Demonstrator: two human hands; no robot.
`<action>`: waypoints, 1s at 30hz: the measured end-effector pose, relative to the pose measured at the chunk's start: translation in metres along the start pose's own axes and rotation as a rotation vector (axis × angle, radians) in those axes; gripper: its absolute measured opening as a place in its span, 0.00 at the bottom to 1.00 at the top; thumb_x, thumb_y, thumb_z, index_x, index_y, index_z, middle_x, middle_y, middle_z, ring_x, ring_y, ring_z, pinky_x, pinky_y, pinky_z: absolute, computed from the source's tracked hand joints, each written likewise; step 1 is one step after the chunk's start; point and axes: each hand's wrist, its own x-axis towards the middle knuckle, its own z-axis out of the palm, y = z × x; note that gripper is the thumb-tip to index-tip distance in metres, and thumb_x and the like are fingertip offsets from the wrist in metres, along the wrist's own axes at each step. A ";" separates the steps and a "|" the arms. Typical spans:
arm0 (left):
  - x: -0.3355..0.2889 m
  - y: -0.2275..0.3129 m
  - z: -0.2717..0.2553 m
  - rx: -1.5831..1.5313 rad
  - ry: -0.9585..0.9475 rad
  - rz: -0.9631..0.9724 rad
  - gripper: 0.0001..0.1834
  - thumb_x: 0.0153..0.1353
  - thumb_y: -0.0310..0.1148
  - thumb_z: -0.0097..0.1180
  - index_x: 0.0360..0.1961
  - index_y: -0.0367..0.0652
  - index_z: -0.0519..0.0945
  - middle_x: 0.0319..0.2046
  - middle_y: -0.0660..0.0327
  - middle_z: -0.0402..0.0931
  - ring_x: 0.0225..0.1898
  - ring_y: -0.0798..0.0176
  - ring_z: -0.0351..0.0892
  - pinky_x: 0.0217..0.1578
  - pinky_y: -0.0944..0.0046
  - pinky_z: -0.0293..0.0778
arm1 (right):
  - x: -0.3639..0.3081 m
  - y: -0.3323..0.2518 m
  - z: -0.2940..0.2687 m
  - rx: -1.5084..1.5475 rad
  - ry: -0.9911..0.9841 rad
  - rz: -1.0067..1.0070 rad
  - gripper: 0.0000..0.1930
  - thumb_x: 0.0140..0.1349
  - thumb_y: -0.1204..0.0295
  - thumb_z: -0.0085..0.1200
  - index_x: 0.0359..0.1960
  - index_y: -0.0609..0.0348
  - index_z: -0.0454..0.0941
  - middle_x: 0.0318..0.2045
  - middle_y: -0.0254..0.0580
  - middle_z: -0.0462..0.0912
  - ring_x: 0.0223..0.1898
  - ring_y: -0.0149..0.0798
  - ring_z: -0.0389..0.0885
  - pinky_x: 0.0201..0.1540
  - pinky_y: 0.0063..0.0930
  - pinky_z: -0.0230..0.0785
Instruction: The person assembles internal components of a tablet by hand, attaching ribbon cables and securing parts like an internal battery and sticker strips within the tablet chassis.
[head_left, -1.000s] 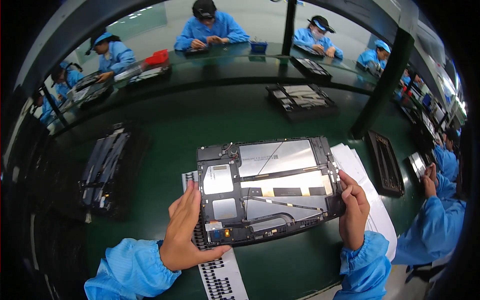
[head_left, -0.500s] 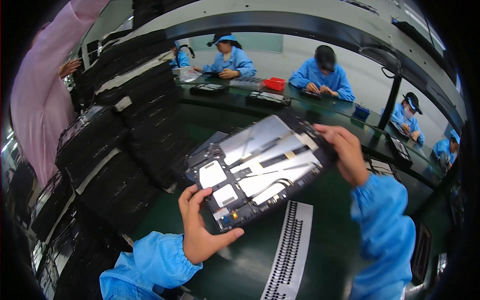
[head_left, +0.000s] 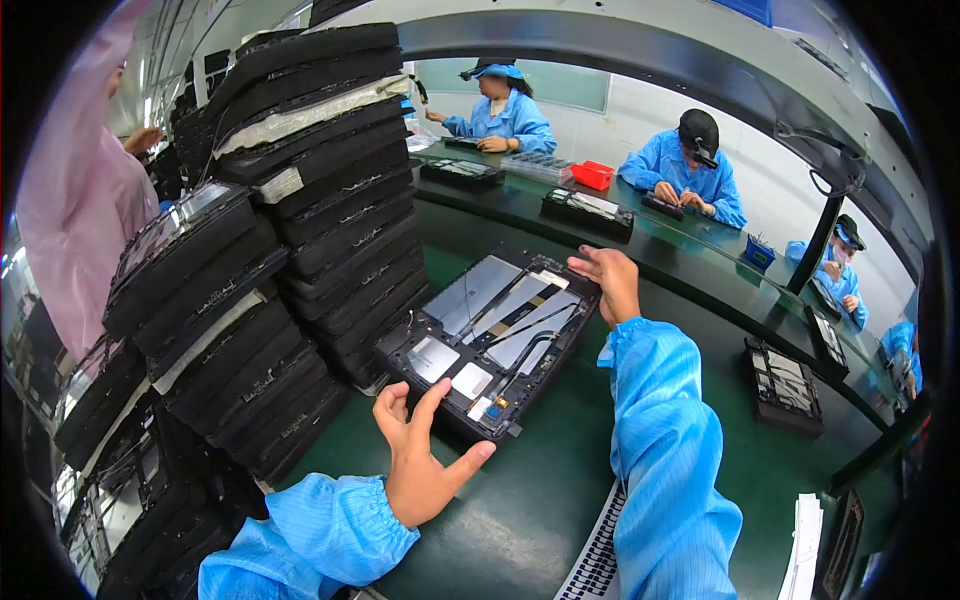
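Observation:
A black foam tray (head_left: 410,352) sits low over the green table, holding an opened tablet-like device (head_left: 500,322) with silver plates, ribbon cables and white rectangles. My left hand (head_left: 425,455) spans the tray's near end, its index finger over the edge and its thumb at the near corner. At the far right corner, my right hand (head_left: 612,282) has its fingers along the rim; the thumb is hidden. Partly covered by my right sleeve, a white strip with rows of small black parts (head_left: 592,550) lies on the table.
Tall stacks of black foam trays (head_left: 340,220) rise at the left, near my left arm. Another filled tray (head_left: 785,390) lies to the right, beside white strips (head_left: 803,550). Across the bench, people in blue work, near a red bin (head_left: 592,176) and a blue basket (head_left: 759,252).
Both hands have brought the tray lower and further back, levelling it. My right hand has come leftward in view, its sleeve now over the strip. The view has shifted too.

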 end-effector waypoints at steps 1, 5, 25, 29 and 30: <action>0.000 -0.001 0.000 -0.004 0.002 0.020 0.40 0.42 0.37 0.65 0.55 0.41 0.59 0.53 0.47 0.38 0.55 0.44 0.47 0.57 0.52 0.48 | 0.002 0.000 -0.003 -0.004 -0.002 0.007 0.09 0.55 0.78 0.42 0.33 0.76 0.67 0.39 0.57 0.73 0.32 0.46 0.79 0.37 0.32 0.74; 0.005 0.000 -0.003 0.015 -0.007 0.032 0.39 0.42 0.36 0.65 0.55 0.43 0.60 0.53 0.46 0.38 0.56 0.42 0.46 0.57 0.51 0.47 | 0.004 -0.008 -0.003 0.060 0.035 -0.048 0.09 0.53 0.77 0.44 0.32 0.75 0.67 0.34 0.53 0.74 0.29 0.43 0.79 0.35 0.34 0.74; 0.038 -0.052 0.005 -0.065 0.325 -0.075 0.34 0.49 0.35 0.57 0.54 0.36 0.56 0.49 0.50 0.54 0.49 0.54 0.58 0.44 0.62 0.62 | 0.009 0.045 -0.013 -0.159 0.463 -0.055 0.12 0.44 0.71 0.49 0.22 0.73 0.75 0.24 0.49 0.78 0.27 0.38 0.73 0.33 0.29 0.62; 0.040 -0.057 -0.006 -0.070 0.300 -0.187 0.28 0.53 0.37 0.53 0.52 0.35 0.60 0.46 0.51 0.57 0.46 0.57 0.61 0.43 0.63 0.62 | 0.010 0.046 -0.011 -0.099 0.526 -0.057 0.12 0.45 0.72 0.48 0.22 0.74 0.74 0.23 0.49 0.77 0.25 0.40 0.73 0.31 0.31 0.63; 0.038 -0.054 -0.006 -0.083 0.280 -0.223 0.27 0.57 0.38 0.49 0.53 0.34 0.59 0.48 0.50 0.58 0.49 0.54 0.61 0.47 0.62 0.60 | 0.010 0.047 -0.011 -0.015 0.605 -0.065 0.12 0.45 0.72 0.48 0.22 0.74 0.74 0.22 0.49 0.77 0.24 0.41 0.72 0.30 0.31 0.63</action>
